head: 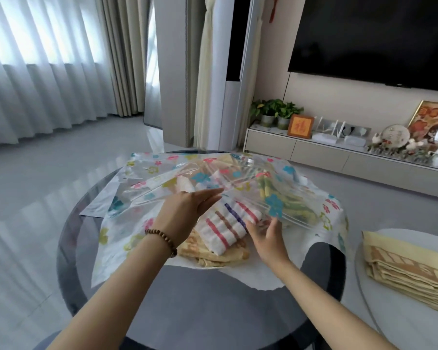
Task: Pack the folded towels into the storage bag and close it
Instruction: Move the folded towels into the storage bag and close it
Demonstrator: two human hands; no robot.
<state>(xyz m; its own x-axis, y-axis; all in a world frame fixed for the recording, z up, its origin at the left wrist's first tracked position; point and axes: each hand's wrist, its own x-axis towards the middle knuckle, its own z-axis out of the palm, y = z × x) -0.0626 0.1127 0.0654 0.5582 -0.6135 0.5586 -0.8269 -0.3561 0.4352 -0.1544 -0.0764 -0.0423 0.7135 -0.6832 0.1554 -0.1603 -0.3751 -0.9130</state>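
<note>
From the head camera I look down on a round dark glass table (116, 274) with the storage bag (122, 238) spread across its far half, a clear bag printed with coloured flowers, its mouth facing my near side. My left hand (185, 210) lies flat with fingers straight and together, slid under the bag's upper clear layer and resting on the striped towel (225, 226); a beaded bracelet (162, 238) circles that wrist. My right hand (266, 236) sits at the mouth's right side, fingers spread and lightly curled, touching the towel's end and the lip of the clear layer; I cannot tell whether it pinches the plastic. The striped towel, white with pink, brown and purple bands, lies half inside the mouth on top of a folded yellow-tan towel (213, 256) near the table's middle. Deeper inside, toward the far right edge, a green-and-yellow towel (288, 200) shows through the plastic. On a separate white table (402, 322) to the right lies a stack of folded yellow towels (407, 269), well apart from the bag
</note>
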